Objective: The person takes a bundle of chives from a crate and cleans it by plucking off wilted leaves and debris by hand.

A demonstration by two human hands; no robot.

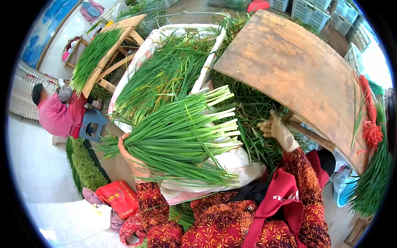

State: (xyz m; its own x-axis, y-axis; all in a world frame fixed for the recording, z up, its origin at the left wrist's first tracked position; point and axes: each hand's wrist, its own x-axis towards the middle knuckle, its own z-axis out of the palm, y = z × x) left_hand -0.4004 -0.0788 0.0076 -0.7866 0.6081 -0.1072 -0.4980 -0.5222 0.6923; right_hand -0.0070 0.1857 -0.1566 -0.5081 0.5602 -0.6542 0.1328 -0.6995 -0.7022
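Observation:
My left hand (pixel 134 160), bare, is closed around the leafy end of a large bunch of Chinese chives (pixel 178 134). The pale cut ends of the bunch fan out to the right, above a white sack (pixel 235 165) on my lap. A few long leaves droop along its near side. My right hand (pixel 278 130), in a cream glove, is apart from the bunch, with its fingers spread and nothing visible in them. Beneath it are loose leaves and trimmings (pixel 258 142). Beyond the bunch, a white lined crate (pixel 209 62) is filled with more chives (pixel 165 74).
A tilted wooden board (pixel 289 62) stands at right, with red ties (pixel 372 132) and chives hanging at its edge. At left, another person (pixel 62 111) sits on a blue stool (pixel 93 124) by a chive-covered board. A red bag (pixel 119 199) lies lower left.

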